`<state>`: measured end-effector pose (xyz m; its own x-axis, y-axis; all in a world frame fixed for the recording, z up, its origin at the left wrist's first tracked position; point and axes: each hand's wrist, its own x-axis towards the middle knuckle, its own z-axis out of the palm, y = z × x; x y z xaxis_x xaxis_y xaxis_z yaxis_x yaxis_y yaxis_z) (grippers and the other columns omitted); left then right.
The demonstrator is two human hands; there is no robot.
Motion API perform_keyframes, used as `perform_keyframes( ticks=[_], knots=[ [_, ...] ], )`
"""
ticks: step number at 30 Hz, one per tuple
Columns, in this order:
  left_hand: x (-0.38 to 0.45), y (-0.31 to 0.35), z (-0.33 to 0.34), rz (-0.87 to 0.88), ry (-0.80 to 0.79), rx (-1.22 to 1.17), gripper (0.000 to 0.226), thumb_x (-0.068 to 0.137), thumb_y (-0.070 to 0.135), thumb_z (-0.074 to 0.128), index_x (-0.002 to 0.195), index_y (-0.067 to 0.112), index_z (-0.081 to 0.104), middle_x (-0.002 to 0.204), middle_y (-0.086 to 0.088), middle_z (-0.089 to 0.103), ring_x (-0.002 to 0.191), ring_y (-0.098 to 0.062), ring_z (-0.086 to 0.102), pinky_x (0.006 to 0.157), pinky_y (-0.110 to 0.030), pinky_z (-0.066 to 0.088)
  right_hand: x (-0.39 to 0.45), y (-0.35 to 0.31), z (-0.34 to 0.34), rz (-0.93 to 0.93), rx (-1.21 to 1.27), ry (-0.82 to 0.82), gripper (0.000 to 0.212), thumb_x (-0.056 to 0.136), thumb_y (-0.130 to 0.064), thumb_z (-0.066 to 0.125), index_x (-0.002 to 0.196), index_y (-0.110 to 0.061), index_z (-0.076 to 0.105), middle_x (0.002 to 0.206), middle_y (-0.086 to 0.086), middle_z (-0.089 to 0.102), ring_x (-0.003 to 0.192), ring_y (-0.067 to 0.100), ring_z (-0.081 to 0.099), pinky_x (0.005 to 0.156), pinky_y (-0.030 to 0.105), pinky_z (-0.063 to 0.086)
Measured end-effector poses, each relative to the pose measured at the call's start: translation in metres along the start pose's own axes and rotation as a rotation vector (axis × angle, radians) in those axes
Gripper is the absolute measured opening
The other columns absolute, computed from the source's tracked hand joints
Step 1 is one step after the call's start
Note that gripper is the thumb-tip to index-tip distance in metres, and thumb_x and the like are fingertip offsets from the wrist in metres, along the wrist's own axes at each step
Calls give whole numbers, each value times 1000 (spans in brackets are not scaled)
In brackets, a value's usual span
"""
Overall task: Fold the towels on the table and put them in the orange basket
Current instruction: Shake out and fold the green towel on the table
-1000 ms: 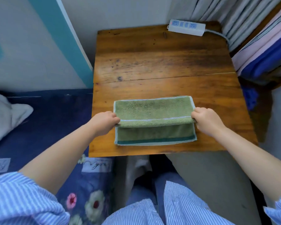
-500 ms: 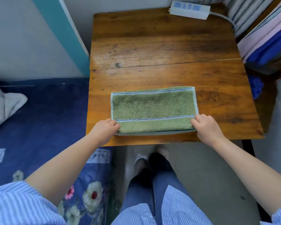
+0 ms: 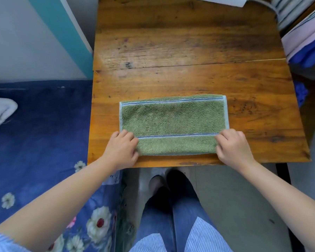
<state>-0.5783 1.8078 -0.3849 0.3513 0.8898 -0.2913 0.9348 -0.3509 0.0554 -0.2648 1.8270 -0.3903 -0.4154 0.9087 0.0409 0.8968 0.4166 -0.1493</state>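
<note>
A green towel (image 3: 173, 122) with blue and white stripes lies folded in half on the near part of the wooden table (image 3: 180, 51). My left hand (image 3: 121, 149) grips the towel's near left corner with curled fingers. My right hand (image 3: 233, 147) grips its near right corner the same way. Both corners lie flat on the tabletop close to the front edge. No orange basket shows in this view.
A white power strip (image 3: 224, 0) lies at the table's far edge. A bed with a blue flowered sheet (image 3: 40, 135) stands to the left, with a white cloth (image 3: 0, 111) on it. Stacked fabrics (image 3: 307, 40) sit at the right. My legs and shoes are under the table.
Both hands pulled the far edge of the towel toward me and laid it on the near edge, folding the towel in half. The view tilted down.
</note>
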Motion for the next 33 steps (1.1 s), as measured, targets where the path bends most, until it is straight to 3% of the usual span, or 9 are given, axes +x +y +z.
perform_keyframes(
  ticks=[2, 4, 6, 8, 12, 19, 23, 27, 33],
  knots=[
    [21, 7, -4, 9, 169, -122, 38, 72, 22, 35, 72, 1, 66, 74, -14, 66, 72, -31, 64, 62, -38, 52, 27, -13, 0, -4, 57, 52, 19, 65, 4, 48, 70, 7, 66, 68, 20, 64, 63, 35, 64, 59, 39, 50],
    [48, 16, -5, -88, 233, -288, 30, 79, 8, 44, 91, -8, 66, 95, -24, 66, 92, -38, 62, 77, -44, 51, 58, -27, 6, 0, 113, 41, 25, 64, 11, 56, 87, 11, 67, 88, 27, 67, 85, 42, 65, 77, 51, 50],
    [74, 23, -1, -192, 240, -399, 34, 85, 0, 45, 115, -11, 56, 125, -28, 54, 120, -41, 48, 101, -45, 38, 88, -41, 15, 26, 145, -52, 37, 76, 9, 52, 112, 11, 59, 120, 29, 57, 117, 44, 50, 103, 55, 33],
    [94, 28, 6, -259, 207, -439, 41, 92, 4, 39, 132, -6, 42, 145, -23, 35, 138, -35, 27, 115, -39, 18, 112, -52, 29, 57, 155, -169, 45, 89, -4, 41, 133, 2, 41, 146, 19, 34, 139, 33, 24, 116, 45, 8],
    [105, 21, 32, -273, 164, -323, 50, 98, 23, 33, 145, 8, 22, 155, -11, 15, 145, -26, 7, 116, -37, 1, 128, -58, 61, 54, 54, -312, 54, 98, -32, 29, 146, -14, 13, 157, 6, 4, 145, 23, -2, 114, 37, -10],
    [92, -16, 48, -401, 89, -256, 60, 93, 47, 37, 146, 29, 16, 157, -6, 4, 144, -31, -3, 113, -43, -8, 123, -28, 71, 180, 12, -312, 62, 93, -52, 22, 146, -24, 8, 157, 0, 1, 145, 21, -4, 113, 35, -10],
    [83, -36, 49, -597, 80, -361, 62, 95, 46, 34, 148, 23, 11, 157, -11, 1, 144, -31, -6, 115, -49, -3, 110, 7, 59, 370, 25, -255, 69, 85, -49, 14, 146, -19, 11, 157, 4, 6, 145, 24, -1, 113, 34, -8],
    [82, -35, 48, -600, 70, -357, 62, 95, 46, 31, 148, 23, 8, 157, -11, -2, 144, -29, -8, 115, -47, -4, 97, 31, 50, 522, 82, -247, 69, 85, -46, 14, 147, -14, 10, 157, 5, 5, 144, 25, -1, 116, 41, 0],
    [79, -22, 37, -618, 69, -234, 64, 95, 45, 29, 148, 20, 2, 155, -17, -9, 143, -33, -12, 113, -52, -8, 76, 25, 36, 642, 95, -168, 61, 95, -34, 28, 146, -9, 7, 156, 13, -1, 143, 32, -5, 113, 53, -5]
  ],
)
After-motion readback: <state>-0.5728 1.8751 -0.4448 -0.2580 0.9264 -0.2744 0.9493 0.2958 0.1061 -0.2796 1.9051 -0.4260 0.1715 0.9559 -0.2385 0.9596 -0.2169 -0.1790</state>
